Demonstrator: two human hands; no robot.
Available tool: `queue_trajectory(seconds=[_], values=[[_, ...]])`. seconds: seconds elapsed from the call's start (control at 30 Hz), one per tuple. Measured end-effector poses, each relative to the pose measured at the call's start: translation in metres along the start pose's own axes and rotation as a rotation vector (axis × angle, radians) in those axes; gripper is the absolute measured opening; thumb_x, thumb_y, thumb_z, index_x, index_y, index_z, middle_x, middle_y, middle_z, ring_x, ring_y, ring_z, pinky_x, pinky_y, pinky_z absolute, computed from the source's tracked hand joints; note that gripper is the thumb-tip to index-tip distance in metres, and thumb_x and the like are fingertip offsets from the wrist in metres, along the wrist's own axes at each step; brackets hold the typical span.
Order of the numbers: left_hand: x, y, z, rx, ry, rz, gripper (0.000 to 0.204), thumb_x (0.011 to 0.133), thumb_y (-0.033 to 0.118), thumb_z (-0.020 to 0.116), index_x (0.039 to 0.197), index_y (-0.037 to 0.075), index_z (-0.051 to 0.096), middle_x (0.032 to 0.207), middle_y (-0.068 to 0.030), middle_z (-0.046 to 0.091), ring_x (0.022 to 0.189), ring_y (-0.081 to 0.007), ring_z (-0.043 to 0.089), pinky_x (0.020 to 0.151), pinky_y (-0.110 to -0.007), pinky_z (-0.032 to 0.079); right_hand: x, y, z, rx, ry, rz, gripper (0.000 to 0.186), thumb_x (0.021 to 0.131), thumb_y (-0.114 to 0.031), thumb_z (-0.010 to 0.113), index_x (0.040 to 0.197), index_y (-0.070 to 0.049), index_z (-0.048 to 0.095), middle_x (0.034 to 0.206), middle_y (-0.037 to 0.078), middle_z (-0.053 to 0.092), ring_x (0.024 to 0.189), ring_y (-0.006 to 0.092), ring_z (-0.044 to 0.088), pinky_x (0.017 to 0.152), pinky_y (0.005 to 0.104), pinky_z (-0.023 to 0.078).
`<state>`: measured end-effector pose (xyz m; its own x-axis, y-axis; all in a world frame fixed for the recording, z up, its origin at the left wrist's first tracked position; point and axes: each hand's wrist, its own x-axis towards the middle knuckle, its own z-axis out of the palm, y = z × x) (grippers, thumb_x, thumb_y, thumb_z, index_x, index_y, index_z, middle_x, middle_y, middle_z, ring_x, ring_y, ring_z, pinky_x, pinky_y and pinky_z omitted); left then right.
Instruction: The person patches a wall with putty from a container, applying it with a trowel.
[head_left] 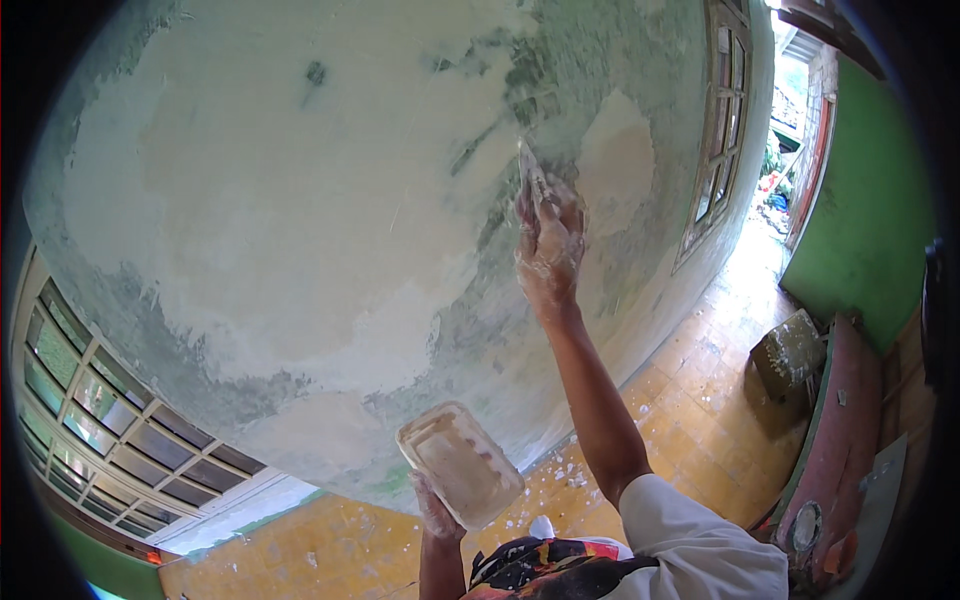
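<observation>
My right hand [552,245] is raised against the wall, closed round a putty knife [531,168] whose blade meets the surface. White paste smears the fingers and the back of that hand. Lower down, my left hand [437,508] grips a shallow rectangular plastic container [460,465] by its side; it is coated with whitish filler. A large pale patch of filler [290,200] covers much of the greenish wall [540,60]. To the right of my right hand lies a smaller beige patch [615,150].
Paned windows [120,430] are at the lower left, with another window [722,110] at the upper right. White splatters dot the yellow tiled floor [690,400]. A stained box-like block [790,352] and a reddish board [850,420] stand at right, near a green wall [865,200].
</observation>
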<state>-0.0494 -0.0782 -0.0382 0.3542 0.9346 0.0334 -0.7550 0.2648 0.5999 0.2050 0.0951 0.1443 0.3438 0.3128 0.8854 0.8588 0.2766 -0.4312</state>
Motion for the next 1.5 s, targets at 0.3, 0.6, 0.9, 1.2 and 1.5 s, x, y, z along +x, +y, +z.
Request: queue_trajectory(seconds=[0.3,0.6,0.9,1.2,1.5], values=[[0.041,-0.018,-0.005,-0.047,-0.036,-0.072,0.092,0.086,0.075,0.052,0.148,0.009,0.037,0.138,-0.0150,0.053,0.119,-0.0359,0.058,0.100,-0.057,0.049,-0.036,-0.038,0.010,-0.127,-0.244,0.037,0.058,0.079,-0.001,0.065,0.136,-0.002,0.051,0.131,0.024,0.049,0.115,0.0440,0.048,0.101,0.0488,0.043],[0.061,-0.023,-0.005,-0.007,-0.062,-0.079,0.093,0.086,0.075,0.052,0.147,0.007,0.037,0.136,-0.0157,0.054,0.119,-0.0349,0.058,0.099,-0.055,0.050,0.003,0.038,-0.026,0.436,-0.173,0.259,0.023,0.100,-0.015,0.054,0.112,0.004,0.061,0.091,0.006,0.059,0.082,0.0114,0.049,0.073,0.0259,0.046],[0.065,-0.022,-0.011,-0.002,-0.048,-0.069,0.095,0.086,0.077,0.049,0.149,0.007,0.035,0.138,-0.0157,0.053,0.120,-0.0342,0.058,0.100,-0.055,0.050,0.001,0.019,-0.008,0.477,-0.185,0.257,0.024,0.097,-0.014,0.060,0.111,0.006,0.061,0.087,0.005,0.060,0.075,0.0116,0.052,0.071,0.0274,0.047],[0.073,-0.023,-0.007,0.038,-0.089,-0.059,0.094,0.087,0.076,0.049,0.150,0.008,0.033,0.139,-0.0156,0.052,0.122,-0.0348,0.057,0.101,-0.056,0.049,0.010,-0.004,-0.055,0.502,-0.438,0.137,0.023,0.093,-0.004,0.053,0.113,0.001,0.063,0.094,0.017,0.060,0.082,0.0341,0.060,0.078,0.0439,0.050],[0.070,-0.027,-0.007,-0.011,-0.059,-0.012,0.097,0.085,0.077,0.051,0.149,0.006,0.033,0.138,-0.0163,0.052,0.122,-0.0347,0.057,0.100,-0.055,0.050,0.004,-0.030,-0.017,0.016,-0.280,-0.184,0.032,0.095,-0.012,0.056,0.124,-0.003,0.060,0.111,0.018,0.063,0.099,0.0381,0.059,0.088,0.0434,0.048]])
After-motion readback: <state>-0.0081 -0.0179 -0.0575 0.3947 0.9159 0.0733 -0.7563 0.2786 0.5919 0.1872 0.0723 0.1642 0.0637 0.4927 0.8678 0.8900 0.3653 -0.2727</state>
